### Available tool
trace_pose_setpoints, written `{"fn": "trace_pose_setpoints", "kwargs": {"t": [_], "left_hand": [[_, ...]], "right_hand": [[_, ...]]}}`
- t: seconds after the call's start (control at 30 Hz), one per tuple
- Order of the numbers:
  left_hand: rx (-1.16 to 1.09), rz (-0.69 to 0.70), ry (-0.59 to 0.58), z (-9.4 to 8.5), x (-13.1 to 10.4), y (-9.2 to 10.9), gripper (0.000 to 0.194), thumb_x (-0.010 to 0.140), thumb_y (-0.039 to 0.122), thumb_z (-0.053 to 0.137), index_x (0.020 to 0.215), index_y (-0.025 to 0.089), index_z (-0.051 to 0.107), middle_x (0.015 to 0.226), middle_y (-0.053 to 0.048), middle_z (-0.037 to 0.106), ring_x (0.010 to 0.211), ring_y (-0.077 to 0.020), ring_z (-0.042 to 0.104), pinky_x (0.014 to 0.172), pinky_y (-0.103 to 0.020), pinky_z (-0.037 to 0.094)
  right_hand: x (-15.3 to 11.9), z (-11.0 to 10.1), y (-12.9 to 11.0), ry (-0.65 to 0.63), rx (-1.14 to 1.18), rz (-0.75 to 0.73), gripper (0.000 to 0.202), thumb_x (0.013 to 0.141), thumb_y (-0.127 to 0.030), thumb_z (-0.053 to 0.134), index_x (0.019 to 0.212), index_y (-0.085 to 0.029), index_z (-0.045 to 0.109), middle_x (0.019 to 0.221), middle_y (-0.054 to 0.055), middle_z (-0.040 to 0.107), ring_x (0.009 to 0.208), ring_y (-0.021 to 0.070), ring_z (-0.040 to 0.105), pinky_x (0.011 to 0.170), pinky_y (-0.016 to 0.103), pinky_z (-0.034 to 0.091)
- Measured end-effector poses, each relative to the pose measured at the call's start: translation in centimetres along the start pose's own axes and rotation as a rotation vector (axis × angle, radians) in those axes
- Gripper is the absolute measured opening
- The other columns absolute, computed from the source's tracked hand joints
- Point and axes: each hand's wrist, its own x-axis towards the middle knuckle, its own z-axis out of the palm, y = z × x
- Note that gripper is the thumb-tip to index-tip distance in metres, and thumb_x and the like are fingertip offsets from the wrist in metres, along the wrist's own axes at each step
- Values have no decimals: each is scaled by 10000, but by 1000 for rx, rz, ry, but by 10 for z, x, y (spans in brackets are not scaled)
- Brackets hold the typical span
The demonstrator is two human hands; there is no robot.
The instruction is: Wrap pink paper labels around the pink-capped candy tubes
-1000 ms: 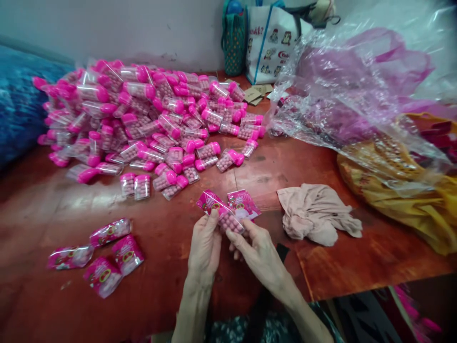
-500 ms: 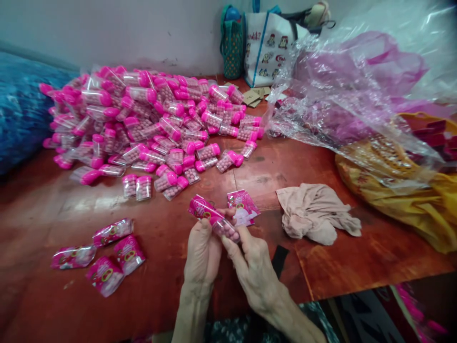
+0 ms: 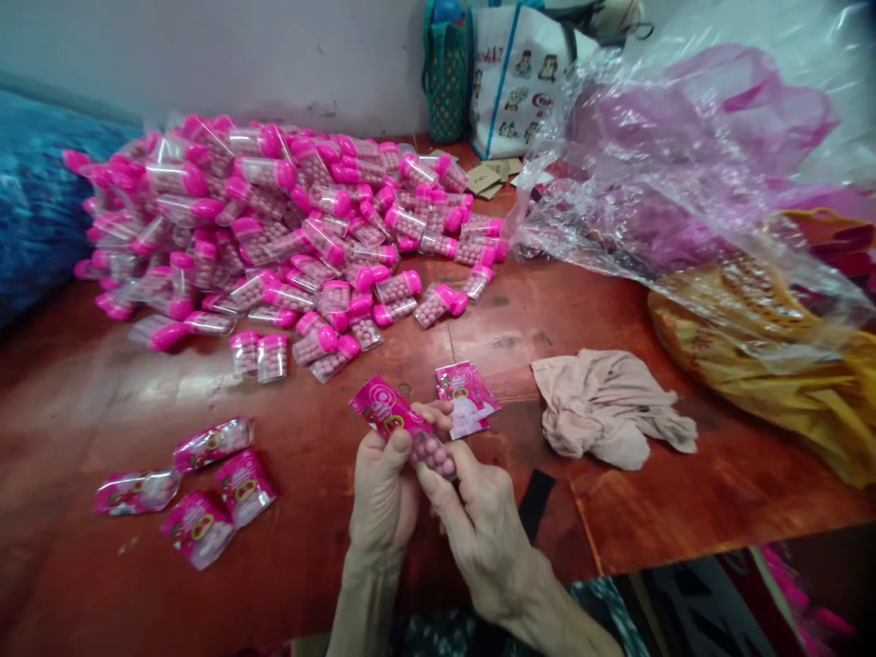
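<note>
My left hand point(image 3: 384, 497) pinches a pink printed plastic sleeve point(image 3: 384, 404), thumb on top, its flat end sticking out up and to the left. Gripped in my right hand point(image 3: 489, 525) is the lower end of a small clear bottle of pink candy balls point(image 3: 436, 454). The bottle's top end meets the sleeve between my hands; my fingers partly hide how far it is inside. Just beyond my fingertips lie flat printed sleeves point(image 3: 469, 397). Several bottles wearing such sleeves point(image 3: 200, 527) rest on the table at the left.
A large heap of pink-capped candy bottles point(image 3: 294, 228) covers the back left of the red-brown table point(image 3: 328, 566). To the right lie a crumpled beige cloth point(image 3: 609, 411), clear plastic film point(image 3: 630, 182) and a yellow bag point(image 3: 766, 383). A white printed bag point(image 3: 524, 82) stands against the wall.
Both hands have shifted slightly left with the bottle and sleeve. Less of the bottle's pink cap end shows, and the sleeve's outer end looks flatter. The left fingers have bent in closer.
</note>
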Motion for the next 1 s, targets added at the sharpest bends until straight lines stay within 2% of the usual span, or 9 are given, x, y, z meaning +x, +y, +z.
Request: {"fn": "trace_pose_setpoints", "kwargs": {"t": [0.13, 0.3, 0.57, 0.67, 0.87, 1.0], "left_hand": [[-31, -30, 12, 1, -2, -2, 208, 652, 305, 691, 739, 120, 652, 737, -48, 625, 545, -100, 564, 521, -207, 502], [-27, -95, 15, -2, -7, -11, 162, 731, 261, 619, 794, 119, 665, 777, -64, 651, 488, -77, 551, 495, -198, 494], [-67, 15, 89, -13, -3, -2, 279, 692, 349, 655, 847, 117, 663, 865, -112, 673, 666, -177, 631, 557, -255, 519], [-48, 22, 104, -11, -3, -2, 234, 713, 303, 638, 855, 120, 659, 851, -100, 677, 667, -170, 634, 571, -253, 521], [-32, -80, 105, -6, -10, -11, 199, 774, 266, 568, 883, 121, 650, 806, -93, 678, 595, -140, 629, 504, -216, 508], [-80, -50, 150, -4, -9, -8, 245, 734, 322, 610, 866, 119, 647, 814, -100, 679, 616, -162, 637, 486, -221, 509]], "right_hand": [[1, 2, 1, 9, 55, 14, 182, 900, -316, 383, 857, -186, 504, 590, -20, 530, 484, 92, 513, 457, 175, 383], [-1, 2, 1, 29, 94, 20, 209, 898, -296, 382, 1026, -187, 506, 545, -37, 503, 458, 96, 514, 443, 172, 394], [6, 6, 3, -12, 47, 36, 216, 899, -337, 384, 778, -190, 486, 597, -13, 549, 505, 93, 526, 460, 169, 374], [4, 9, 5, -7, 38, 66, 222, 898, -346, 381, 797, -190, 503, 610, -10, 551, 494, 92, 516, 453, 172, 371], [2, 10, 6, 39, 104, 43, 167, 897, -294, 384, 925, -184, 507, 615, -18, 549, 476, 88, 518, 470, 175, 394], [6, 10, 6, 43, 114, 51, 170, 889, -300, 402, 828, -183, 509, 560, -29, 520, 457, 85, 499, 445, 168, 374]]}}
